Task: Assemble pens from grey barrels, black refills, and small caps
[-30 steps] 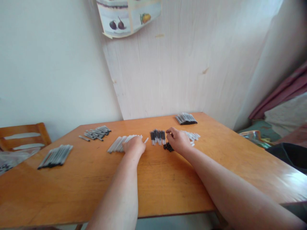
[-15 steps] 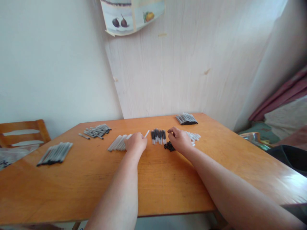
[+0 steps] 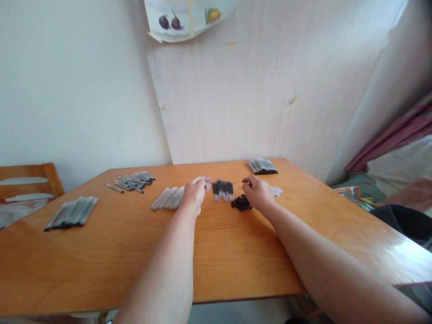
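Note:
My left hand (image 3: 195, 192) is closed on a clear white pen barrel, only a pale bit of which shows at the fingertips. It hovers by the right end of a row of similar barrels (image 3: 165, 199). To its right lies a bundle of dark ink refills (image 3: 222, 190). My right hand (image 3: 259, 191) has its thumb and forefinger pinched together; whatever is between them is too small to name. Just below those fingers is a heap of small black caps (image 3: 242, 203). Small white pieces (image 3: 277, 191) are partly hidden behind my right hand.
Pens with black ends lie in groups on the wooden table (image 3: 216, 256): a row at left (image 3: 72, 213), a looser pile (image 3: 133, 182) behind it, and a stack (image 3: 262, 166) at the back right. A chair (image 3: 27, 182) stands left, a black container (image 3: 401, 222) right.
My left hand has turned and its fingers now point forward and right, so the barrel shows less. My right hand has moved slightly right, uncovering more of the black caps, its fingers drawn closer together.

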A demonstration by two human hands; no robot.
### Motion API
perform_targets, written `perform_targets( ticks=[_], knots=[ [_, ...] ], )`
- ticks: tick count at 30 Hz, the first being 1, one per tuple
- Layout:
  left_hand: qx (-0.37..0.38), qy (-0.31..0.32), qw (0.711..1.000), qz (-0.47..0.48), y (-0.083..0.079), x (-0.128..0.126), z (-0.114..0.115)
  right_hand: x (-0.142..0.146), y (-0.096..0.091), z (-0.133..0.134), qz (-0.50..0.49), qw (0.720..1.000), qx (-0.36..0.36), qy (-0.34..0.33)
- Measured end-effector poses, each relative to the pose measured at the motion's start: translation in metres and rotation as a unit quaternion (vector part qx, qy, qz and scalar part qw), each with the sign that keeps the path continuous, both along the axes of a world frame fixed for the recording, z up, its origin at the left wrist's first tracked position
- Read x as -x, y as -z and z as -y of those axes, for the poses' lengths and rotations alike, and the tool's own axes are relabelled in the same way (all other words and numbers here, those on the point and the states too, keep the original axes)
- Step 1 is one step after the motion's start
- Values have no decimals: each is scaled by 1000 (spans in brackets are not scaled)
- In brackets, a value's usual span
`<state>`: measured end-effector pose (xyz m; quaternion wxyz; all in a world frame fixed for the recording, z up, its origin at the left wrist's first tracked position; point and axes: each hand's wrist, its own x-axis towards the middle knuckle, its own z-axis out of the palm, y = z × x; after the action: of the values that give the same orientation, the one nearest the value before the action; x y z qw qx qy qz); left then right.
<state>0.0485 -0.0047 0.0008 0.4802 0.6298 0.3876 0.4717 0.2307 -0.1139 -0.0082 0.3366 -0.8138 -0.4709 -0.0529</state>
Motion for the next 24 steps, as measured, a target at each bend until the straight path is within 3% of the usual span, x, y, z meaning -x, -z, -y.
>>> perform_targets(
  ticks=[5, 12, 18, 24],
  knots=[
    [-9, 19, 999, 30, -1, -3, 1, -4, 1, -1, -14, 1000, -1, 8],
    [-146, -54, 987, -25, 2, -4, -1, -10, -2, -1, -26, 1000, -7, 16],
    [-200, -113, 967, -108, -1, -1, -3, -19, -2, -2, -44, 999, -12, 16],
    [-172, -129, 971, -101, 0, -1, -5, -14, -1, 0, -24, 1000, -14, 5]
  ],
)
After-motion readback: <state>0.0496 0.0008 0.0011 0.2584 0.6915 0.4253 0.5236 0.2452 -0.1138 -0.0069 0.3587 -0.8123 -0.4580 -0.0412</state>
